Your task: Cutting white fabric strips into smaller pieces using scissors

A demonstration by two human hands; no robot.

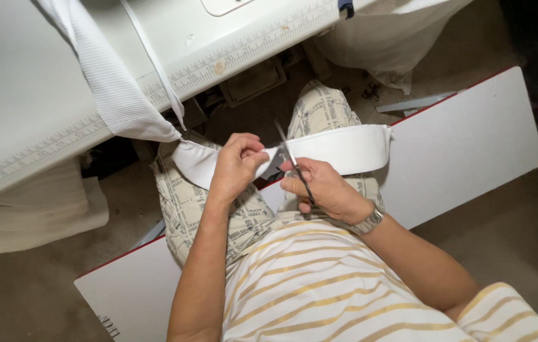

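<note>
Item: my striped shirt (320, 285), nearest. Right hand (323, 190), grip clenched on scissors (294, 161) (blades up). Left hand (237, 161) pinching the white fabric band (345, 147) over my lap, below the table (22, 95). Step, I judge: trimming; next calls for steady tension.

Both forearms reached forward over lap, bare to elbow, converging near centre. Left hand (236, 166) sat knuckles up, fingers curled tight into pinch, thumb pressed against fingertips, wrist bent slightly inward. Right hand (320, 187) lay just beside it, fingers folded in closed grip, thumb on top, wrist angled toward left. Hands nearly touched at fingertips. Elbows tucked close to torso, right arm more bent.
</note>
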